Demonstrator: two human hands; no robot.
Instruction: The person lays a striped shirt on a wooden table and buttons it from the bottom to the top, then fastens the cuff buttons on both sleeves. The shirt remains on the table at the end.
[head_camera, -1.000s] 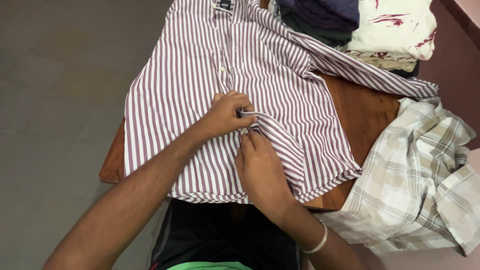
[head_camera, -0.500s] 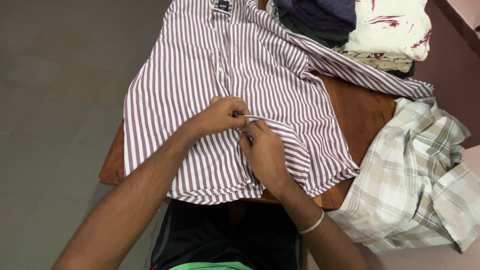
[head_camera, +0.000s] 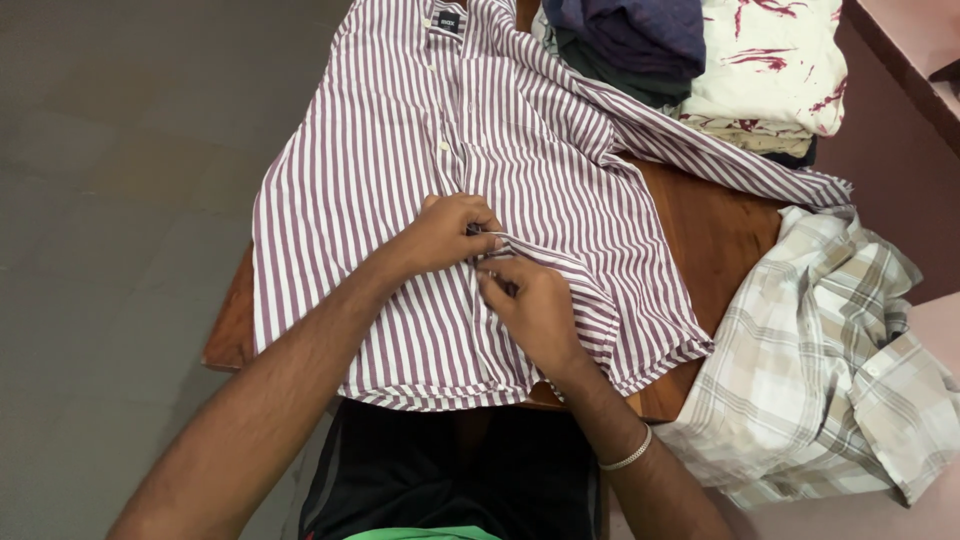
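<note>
A maroon-and-white striped shirt lies spread front-up on a small brown wooden table, collar away from me. My left hand pinches the shirt's button placket near its lower middle. My right hand meets it from the right, fingers gripping the opposite edge of the placket. Both hands touch at the same spot on the front opening. A silver bracelet circles my right wrist.
A beige checked shirt hangs crumpled off the table's right side. Folded clothes are stacked at the far end: a dark blue garment and a white one with red marks. Grey floor lies to the left.
My hands stayed on the placket with only small finger movements. The view shifted slightly.
</note>
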